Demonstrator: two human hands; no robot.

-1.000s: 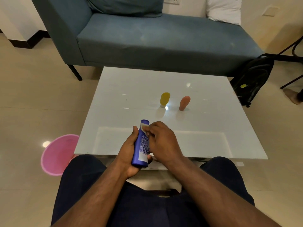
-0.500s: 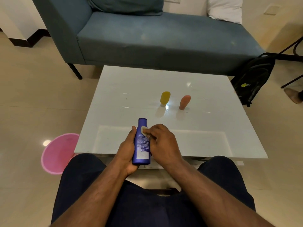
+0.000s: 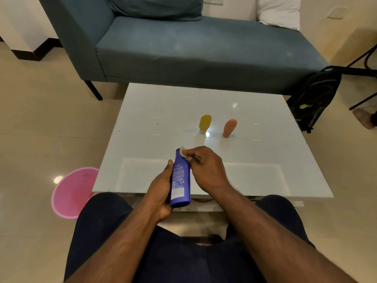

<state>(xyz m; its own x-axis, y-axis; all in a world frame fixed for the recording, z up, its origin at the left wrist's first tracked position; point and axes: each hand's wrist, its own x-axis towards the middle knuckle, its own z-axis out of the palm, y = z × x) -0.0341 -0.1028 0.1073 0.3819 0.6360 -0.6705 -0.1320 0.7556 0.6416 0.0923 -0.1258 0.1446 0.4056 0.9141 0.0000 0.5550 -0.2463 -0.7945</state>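
Observation:
My left hand point(image 3: 160, 193) grips a blue bottle point(image 3: 180, 180) with small white print, held over the near edge of the white table point(image 3: 163, 111), its neck pointing away from me. My right hand point(image 3: 206, 169) pinches a small pale wipe point(image 3: 182, 151) and presses it against the bottle's upper end. A yellow tube point(image 3: 205, 123) and an orange tube point(image 3: 229, 127) stand on their caps side by side at the table's middle.
A blue-grey sofa point(image 3: 193, 48) stands just behind the table, with a white pillow point(image 3: 280, 11) at its far right. A pink basin point(image 3: 72, 193) lies on the floor to the left. A black backpack point(image 3: 315, 97) leans at the right.
My right hand has slid the wipe up the bottle toward its neck, and the left hand has turned the bottle a little. The tubes have not moved.

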